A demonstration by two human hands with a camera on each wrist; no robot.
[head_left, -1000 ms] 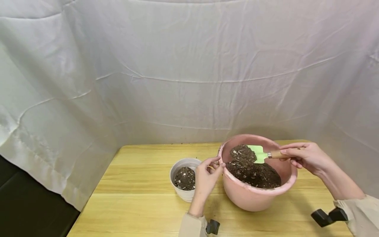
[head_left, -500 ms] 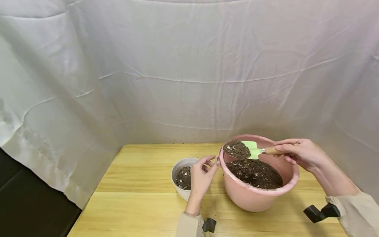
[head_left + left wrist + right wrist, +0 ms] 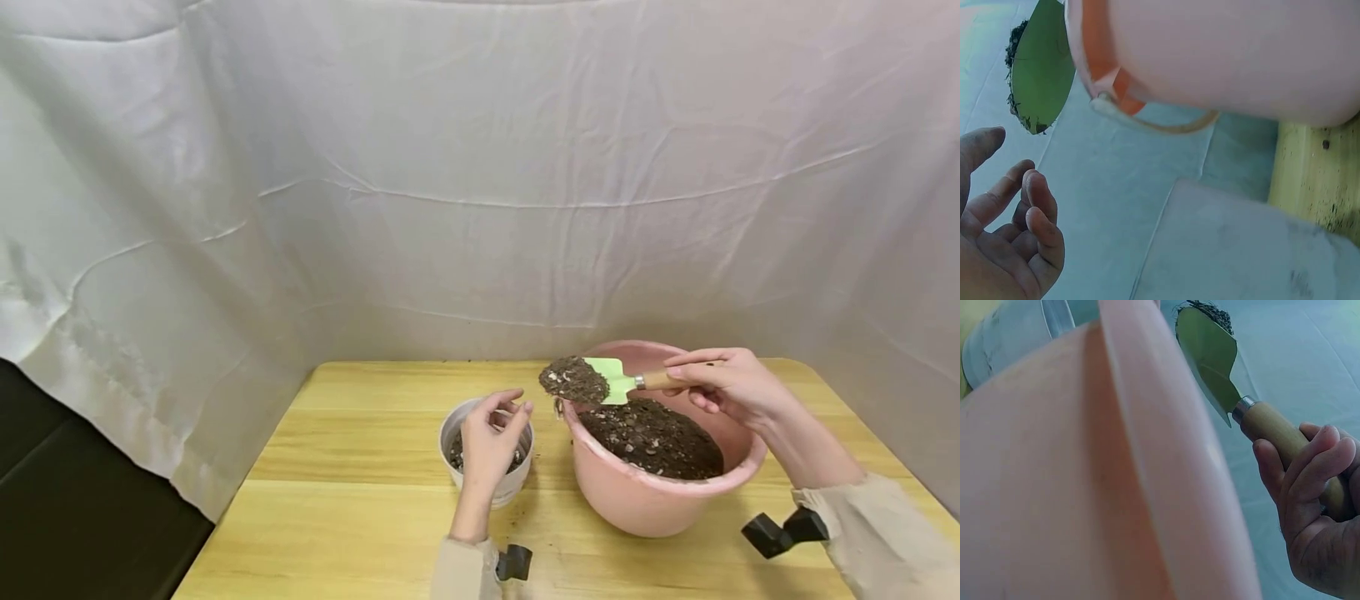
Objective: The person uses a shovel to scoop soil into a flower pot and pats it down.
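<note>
Our right hand [image 3: 731, 385] grips the wooden handle of a small green metal trowel [image 3: 617, 382], its blade heaped with dark soil and held above the near-left rim of the round pink plastic basin [image 3: 660, 500]. Our left hand [image 3: 487, 442], fingers loosely spread and empty, hovers over the small white plastic pot [image 3: 510, 487] beside the basin. We judge that a tilt of the blade could spill soil onto the light wooden table [image 3: 360, 533] or onto the left hand.

left hand [image 3: 487, 442]: bare, we see no rings
right hand [image 3: 723, 385]: bare
sleeves [image 3: 892, 542]: beige, we see them at 5 and 6 o'clock
wrist mounts [image 3: 780, 533]: black, one at each cuff
</note>
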